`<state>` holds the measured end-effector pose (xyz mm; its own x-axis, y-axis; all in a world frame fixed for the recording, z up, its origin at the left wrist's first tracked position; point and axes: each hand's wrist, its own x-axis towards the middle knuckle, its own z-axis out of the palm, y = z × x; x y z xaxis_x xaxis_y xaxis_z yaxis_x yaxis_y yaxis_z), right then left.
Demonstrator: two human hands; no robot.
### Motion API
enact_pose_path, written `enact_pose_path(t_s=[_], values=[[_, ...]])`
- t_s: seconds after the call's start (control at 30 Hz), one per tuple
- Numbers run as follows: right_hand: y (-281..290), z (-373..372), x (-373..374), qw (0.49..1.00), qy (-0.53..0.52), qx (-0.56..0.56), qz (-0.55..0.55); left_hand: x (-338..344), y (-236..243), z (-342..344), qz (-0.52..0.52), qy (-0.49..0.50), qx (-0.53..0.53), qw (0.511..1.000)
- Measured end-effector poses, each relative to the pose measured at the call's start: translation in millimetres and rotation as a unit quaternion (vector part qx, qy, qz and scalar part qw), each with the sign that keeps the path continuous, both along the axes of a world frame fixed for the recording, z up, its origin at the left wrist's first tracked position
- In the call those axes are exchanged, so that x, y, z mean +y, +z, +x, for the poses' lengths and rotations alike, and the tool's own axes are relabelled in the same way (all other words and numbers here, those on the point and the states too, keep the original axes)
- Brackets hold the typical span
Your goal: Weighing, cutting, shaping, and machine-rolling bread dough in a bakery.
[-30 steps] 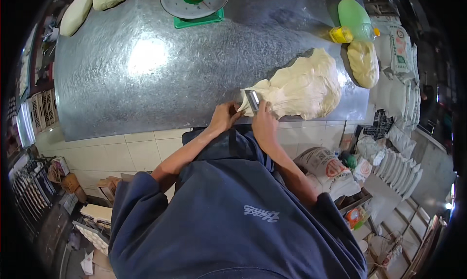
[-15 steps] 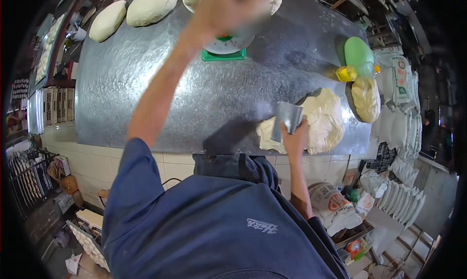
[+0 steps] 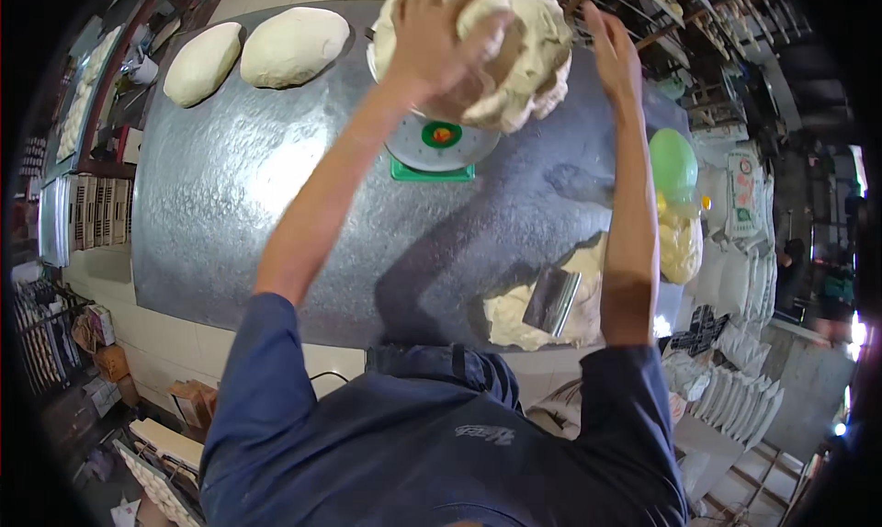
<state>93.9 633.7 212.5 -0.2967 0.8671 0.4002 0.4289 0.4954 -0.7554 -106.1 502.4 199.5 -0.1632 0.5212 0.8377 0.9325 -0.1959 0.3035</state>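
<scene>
A large lump of dough (image 3: 537, 45) fills the pan of a green dial scale (image 3: 432, 172) at the far middle of the table. My left hand (image 3: 432, 49) lies on the dough's left part with its fingers spread. To the right of the lump, my right hand (image 3: 617, 63) is raised in the air, fingers stretched out and holding nothing. A metal dough scraper (image 3: 553, 302) rests on another dough mass (image 3: 510, 316) near the front edge. My right forearm hides part of that mass.
Two smooth dough loaves, one long (image 3: 294, 47) and one smaller (image 3: 202, 65), sit at the far left of the dark metal table (image 3: 220, 224). By the right edge are a light green rounded object (image 3: 673, 164) and a yellowish dough lump (image 3: 680, 251). White sacks (image 3: 744, 196) stand beyond.
My right hand has let go of the scraper, leaving it on the front dough, and moved up to the far side. My left hand is now on the scale's dough. The view has shifted.
</scene>
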Motion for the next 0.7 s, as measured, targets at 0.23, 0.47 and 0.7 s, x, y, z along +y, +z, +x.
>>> enact_pose_path(t_s=[0.23, 0.47, 0.7], values=[[20, -76, 22, 0.961, 0.135, -0.145, -0.195, -16, -63, 36, 0.086, 0.046, -0.275, 0.956], [131, -128, -246, 0.886, 0.424, -0.184, -0.040, -71, -204, 29, 0.067, -0.381, -0.801, 0.457], [50, -154, -303, 0.803, 0.390, 0.003, -0.451, -302, -209, 62, -0.021, 0.044, -0.770, 0.636]])
